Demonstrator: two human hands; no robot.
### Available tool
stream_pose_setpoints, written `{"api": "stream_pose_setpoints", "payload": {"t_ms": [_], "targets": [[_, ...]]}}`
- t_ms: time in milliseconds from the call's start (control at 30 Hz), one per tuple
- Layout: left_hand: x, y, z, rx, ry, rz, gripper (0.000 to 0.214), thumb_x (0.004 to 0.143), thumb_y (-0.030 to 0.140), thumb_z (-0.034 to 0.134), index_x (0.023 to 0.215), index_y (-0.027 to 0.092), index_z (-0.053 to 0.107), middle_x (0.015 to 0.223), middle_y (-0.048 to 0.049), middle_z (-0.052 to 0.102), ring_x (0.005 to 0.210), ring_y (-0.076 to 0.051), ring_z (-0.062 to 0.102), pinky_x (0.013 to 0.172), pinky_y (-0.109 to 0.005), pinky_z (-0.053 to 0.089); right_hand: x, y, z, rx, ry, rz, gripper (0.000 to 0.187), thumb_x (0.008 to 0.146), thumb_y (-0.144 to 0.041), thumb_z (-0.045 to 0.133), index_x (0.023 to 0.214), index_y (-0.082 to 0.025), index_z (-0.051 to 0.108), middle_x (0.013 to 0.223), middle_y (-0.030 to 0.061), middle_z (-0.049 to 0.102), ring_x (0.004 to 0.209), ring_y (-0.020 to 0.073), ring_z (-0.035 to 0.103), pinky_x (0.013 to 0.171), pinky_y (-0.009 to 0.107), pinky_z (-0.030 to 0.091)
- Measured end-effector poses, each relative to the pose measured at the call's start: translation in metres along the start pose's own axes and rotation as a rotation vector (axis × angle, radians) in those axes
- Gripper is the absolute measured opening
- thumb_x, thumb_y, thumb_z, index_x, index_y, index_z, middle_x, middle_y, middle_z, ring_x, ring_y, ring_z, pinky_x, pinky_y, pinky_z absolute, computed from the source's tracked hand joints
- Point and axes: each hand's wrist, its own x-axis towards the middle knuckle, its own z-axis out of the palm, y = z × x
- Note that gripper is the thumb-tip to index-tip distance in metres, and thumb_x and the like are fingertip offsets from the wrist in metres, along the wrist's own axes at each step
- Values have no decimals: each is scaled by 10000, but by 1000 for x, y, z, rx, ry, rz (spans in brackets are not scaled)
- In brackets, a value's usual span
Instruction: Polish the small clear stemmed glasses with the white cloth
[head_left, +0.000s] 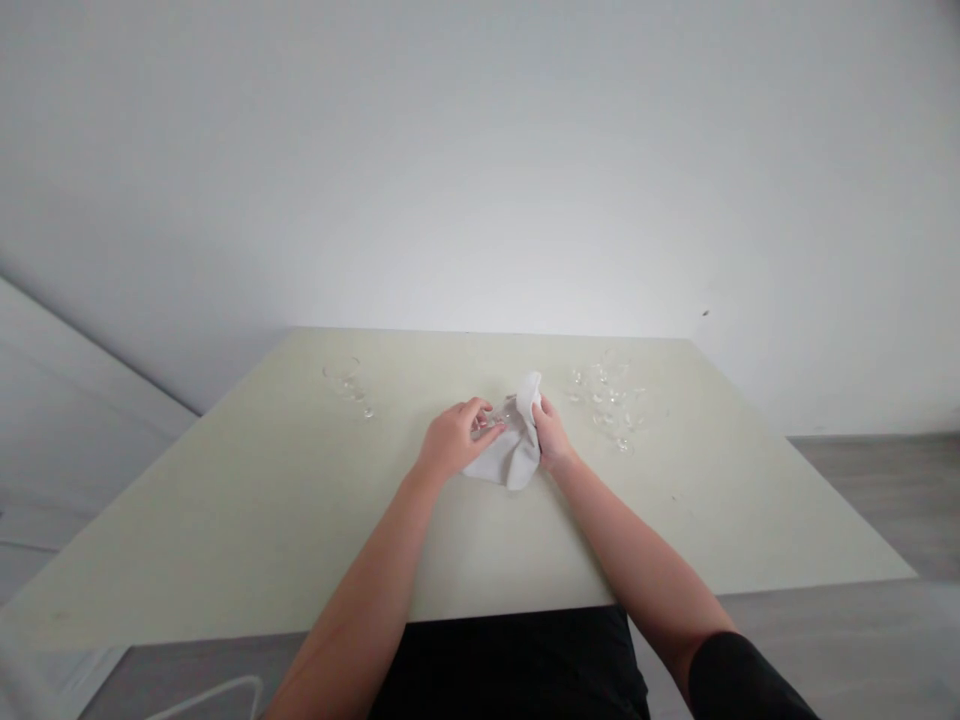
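My left hand point(455, 435) is closed around a small clear glass point(500, 414), which lies tilted between my two hands; its exact shape is partly hidden by fingers and cloth. A white cloth point(506, 459) is bunched in my right hand point(553, 434) and hangs down toward the tabletop. The top fold of the cloth covers the glass's right end. Over on the left stands or lies another clear glass point(350, 385), seemingly stemmed. To the right of my right hand, several clear glasses point(611, 395) are grouped close together, their outlines faint.
A pale greenish table point(285, 540) spreads under my arms, its far edge near a plain white wall point(480, 180). Grey wood-look floor point(862, 500) shows at the right. White panels point(67, 400) stand at the left, and a thin white curved bar point(217, 688) is below the table's near edge.
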Motion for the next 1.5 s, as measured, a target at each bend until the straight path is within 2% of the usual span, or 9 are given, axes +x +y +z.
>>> {"api": "stream_pose_setpoints", "payload": {"t_ms": [167, 400, 567, 733, 900, 1033, 1100, 1333, 1500], "targets": [[-3, -3, -6, -328, 47, -119, 362, 897, 521, 541, 773, 188, 609, 650, -10, 633, 543, -120, 540, 557, -246, 402, -4, -6, -7, -74, -259, 160, 430, 671, -414, 766, 1021, -212, 621, 818, 1, 664, 687, 164, 591, 634, 275, 482], [11, -10, -1, -786, -129, -743, 637, 841, 742, 362, 716, 165, 600, 532, -24, 566, 327, -88, 326, 365, -245, 207, -11, -18, -5, -558, -349, -185, 401, 642, -348, 808, 965, -201, 622, 848, -24, 626, 788, 157, 550, 752, 285, 454], [5, -2, -3, -528, 178, -240, 399, 854, 579, 535, 795, 188, 587, 789, -57, 649, 660, -161, 582, 594, -286, 468, -7, -14, -1, -306, -137, -26, 472, 640, -435, 786, 1025, -219, 621, 869, -9, 646, 758, 160, 559, 720, 281, 452], [-6, 1, -4, -210, 213, 250, 179, 879, 340, 547, 755, 210, 544, 873, -83, 647, 871, -202, 603, 812, -346, 490, -5, -9, -5, -122, -329, 382, 402, 689, -521, 735, 883, -184, 631, 749, 37, 657, 641, 172, 556, 642, 296, 442], [3, -7, 5, -304, 238, -182, 391, 921, 422, 454, 592, 212, 427, 578, -1, 465, 592, -145, 475, 596, -281, 413, -12, -13, -2, -335, -194, -24, 404, 670, -388, 750, 1004, -218, 598, 777, -22, 610, 695, 162, 530, 673, 283, 427], [11, -12, 11, -605, 23, -642, 466, 855, 579, 494, 579, 203, 467, 493, 22, 436, 435, -112, 401, 431, -248, 293, -17, -17, 1, -553, -166, -337, 411, 621, -341, 812, 950, -219, 597, 826, -23, 600, 770, 168, 520, 764, 300, 439], [10, -10, 9, -657, -2, -616, 486, 864, 620, 452, 632, 197, 512, 513, 10, 477, 425, -112, 397, 415, -247, 289, -15, -17, 2, -515, -114, -316, 390, 640, -376, 807, 934, -221, 603, 821, -16, 607, 767, 171, 526, 754, 301, 446], [-7, 2, 0, -308, 134, 151, 340, 896, 444, 490, 644, 217, 508, 708, -61, 611, 757, -189, 570, 740, -341, 476, -6, -5, 0, -105, -181, 283, 435, 677, -470, 737, 999, -196, 634, 754, 2, 657, 634, 158, 567, 592, 273, 446], [1, -4, 8, -489, 250, -302, 491, 911, 540, 420, 543, 216, 441, 566, -40, 548, 578, -156, 519, 578, -300, 419, -13, -12, 0, -280, -191, 23, 421, 672, -366, 778, 1031, -219, 616, 826, -23, 642, 712, 144, 564, 670, 263, 452]]}}
